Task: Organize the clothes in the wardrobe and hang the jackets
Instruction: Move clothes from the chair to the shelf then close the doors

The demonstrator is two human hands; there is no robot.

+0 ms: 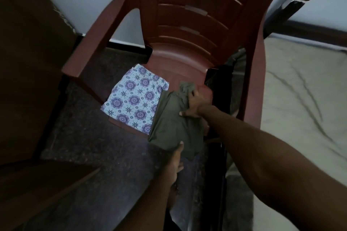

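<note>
Right hand [195,104]: fingers curled into the bunched upper end of an olive-green garment [174,118], thumb pressed flat on the cloth. Left hand [174,163]: thumb on top of the garment's lower edge, fingers tucked beneath it, pinching the hem. The olive-green garment spans between the two sets of fingers, lying over the front right part of a maroon plastic chair [187,24] seat and hanging past its front edge. Just left of the right fingers, touching and partly under the green cloth, lies a folded floral-print cloth [131,97], white with purple medallions. Right of the right fingers, dark fabric [225,88] drapes at the chair's armrest. A pale bed sheet [300,90] lies farther right.
</note>
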